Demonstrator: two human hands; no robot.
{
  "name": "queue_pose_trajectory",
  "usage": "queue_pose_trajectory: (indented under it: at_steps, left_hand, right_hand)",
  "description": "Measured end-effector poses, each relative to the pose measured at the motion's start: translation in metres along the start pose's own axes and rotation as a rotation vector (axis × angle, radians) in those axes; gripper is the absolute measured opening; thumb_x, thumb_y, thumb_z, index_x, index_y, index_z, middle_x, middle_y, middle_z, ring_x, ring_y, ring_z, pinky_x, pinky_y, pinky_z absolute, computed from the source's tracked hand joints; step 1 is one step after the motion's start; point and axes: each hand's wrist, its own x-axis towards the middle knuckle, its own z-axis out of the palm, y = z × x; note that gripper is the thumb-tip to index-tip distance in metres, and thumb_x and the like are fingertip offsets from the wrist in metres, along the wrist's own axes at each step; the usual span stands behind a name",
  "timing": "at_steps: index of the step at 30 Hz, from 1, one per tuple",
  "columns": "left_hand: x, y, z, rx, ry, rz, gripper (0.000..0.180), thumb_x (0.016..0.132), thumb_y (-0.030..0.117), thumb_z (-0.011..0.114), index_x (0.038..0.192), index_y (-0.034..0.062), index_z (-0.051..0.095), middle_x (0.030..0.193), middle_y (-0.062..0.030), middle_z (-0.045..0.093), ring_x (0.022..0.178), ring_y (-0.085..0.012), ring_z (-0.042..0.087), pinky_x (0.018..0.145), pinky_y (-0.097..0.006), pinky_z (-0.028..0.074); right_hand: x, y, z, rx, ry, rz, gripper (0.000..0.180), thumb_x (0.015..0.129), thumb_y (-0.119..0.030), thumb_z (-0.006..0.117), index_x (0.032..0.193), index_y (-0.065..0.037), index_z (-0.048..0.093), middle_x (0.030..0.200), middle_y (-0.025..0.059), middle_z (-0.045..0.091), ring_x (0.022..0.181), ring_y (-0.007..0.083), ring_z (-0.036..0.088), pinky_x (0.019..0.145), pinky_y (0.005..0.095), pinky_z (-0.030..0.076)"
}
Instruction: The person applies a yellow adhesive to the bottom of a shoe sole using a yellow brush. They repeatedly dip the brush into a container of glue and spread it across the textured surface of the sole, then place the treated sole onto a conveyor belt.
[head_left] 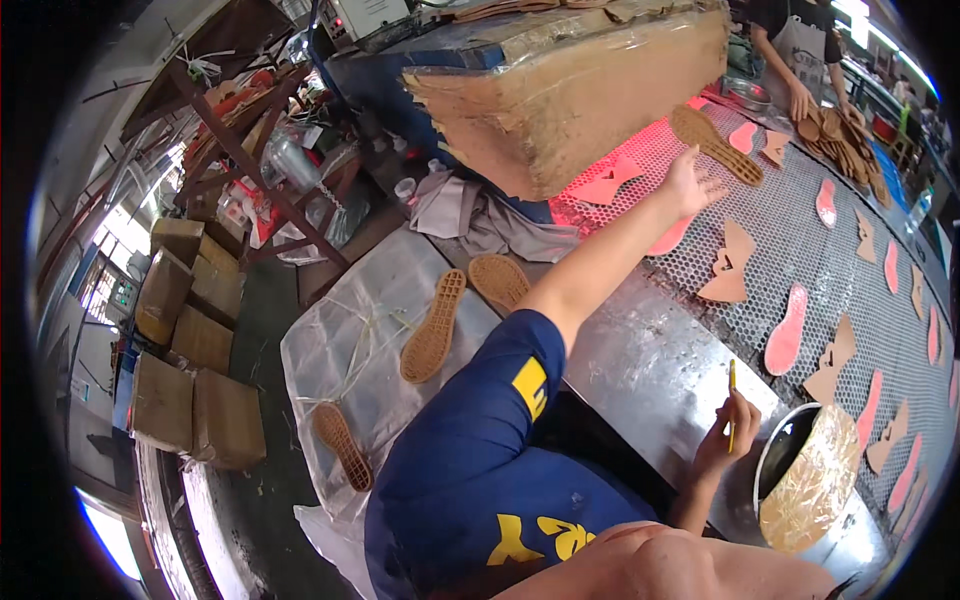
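My left arm reaches far over the mesh conveyor belt [690, 285]. At its end my left hand [692, 187] is open, fingers spread, just below a brown shoe sole [715, 145] lying on the mesh; whether they touch I cannot tell. Nearer to me, my right hand [728, 435] is closed around a thin yellow stick-like tool [732, 410], held upright above the metal ledge [640, 350]. The tool's lower end is hidden. Beside that hand stands a round pot [765, 470], partly covered with crinkled, shiny yellowish wrapping [810, 485].
Pink insoles [787, 330] and tan cut-out pieces [728, 262] lie along the belt. Several brown soles [434, 325] rest on a plastic-wrapped bundle [340, 300] at my left. A cardboard-covered housing [570, 110] spans the belt's far end. Across it, a co-worker [800, 60] handles piled soles [845, 145].
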Motion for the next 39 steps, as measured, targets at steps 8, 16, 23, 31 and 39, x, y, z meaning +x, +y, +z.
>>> queue_pose_trajectory:
  at_steps: [8,16,23,31,39]
  left_hand:
    - [-0.173,-0.044,-0.083,2.056,-0.446,0.413,0.087,0.083,0.039,0.066,0.149,0.0035,0.021,0.149,-0.0312,0.018,0.138,-0.0454,0.025,0.112,-0.052,0.024]
    - [-0.282,0.034,-0.195,2.407,0.297,0.185,0.087,0.081,0.051,0.066,0.149,0.0104,0.029,0.149,-0.0326,0.021,0.138,-0.048,0.02,0.105,-0.067,0.019]
    - [-0.294,0.025,-0.155,2.026,0.634,0.009,0.101,0.077,0.034,0.071,0.148,-0.007,0.01,0.148,-0.0423,0.006,0.139,-0.0538,0.012,0.116,-0.048,0.018]
    - [-0.296,-0.022,-0.113,2.141,0.284,0.955,0.081,0.072,0.022,0.072,0.139,0.0014,0.032,0.137,-0.0298,0.03,0.127,-0.0459,0.032,0.105,-0.051,0.029]
    - [-0.294,-0.051,-0.116,2.036,-0.263,0.536,0.081,0.071,0.004,0.061,0.144,-0.0003,0.027,0.147,-0.0286,0.018,0.137,-0.0465,0.024,0.113,-0.05,0.024]
  right_hand:
    - [0.006,0.002,-0.009,0.024,-0.054,0.122,0.025,0.078,0.011,0.065,0.1,-0.001,0.067,0.086,0.0136,0.061,0.078,0.0254,0.061,0.07,0.0346,0.049]
    - [0.008,-0.011,-0.001,0.129,-0.088,0.132,0.025,0.079,0.008,0.067,0.1,-0.004,0.067,0.082,0.0127,0.059,0.071,0.0251,0.061,0.063,0.0322,0.049]
    - [0.006,0.015,-0.017,0.097,-0.048,0.14,0.026,0.081,0.002,0.067,0.105,-0.007,0.066,0.085,0.0137,0.06,0.076,0.0297,0.061,0.067,0.037,0.05]
    - [-0.002,0.014,-0.012,0.197,0.003,0.192,0.028,0.084,-0.002,0.062,0.108,-0.006,0.05,0.094,0.0149,0.06,0.076,0.033,0.064,0.064,0.0395,0.051]
    - [0.07,-0.067,-0.118,0.175,-0.008,-0.405,0.027,0.077,-0.002,0.061,0.101,-0.007,0.049,0.085,0.0093,0.06,0.057,0.0266,0.06,0.049,0.0366,0.046]
